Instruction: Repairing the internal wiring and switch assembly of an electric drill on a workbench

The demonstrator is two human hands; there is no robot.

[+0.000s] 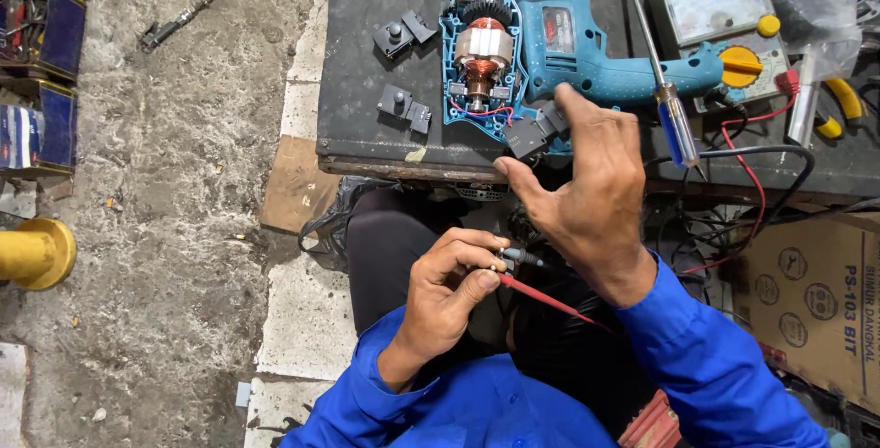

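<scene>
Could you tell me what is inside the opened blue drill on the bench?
Inside the opened drill a copper-wound motor core and red wires show. The right hand covers the handle's lower part around a black switch.

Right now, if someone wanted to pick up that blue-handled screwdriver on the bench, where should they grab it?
Probably by the blue handle of the screwdriver, from above at the bench's near edge. It is the thick end, close to the right hand; the thin shaft lies across the drill.
</scene>
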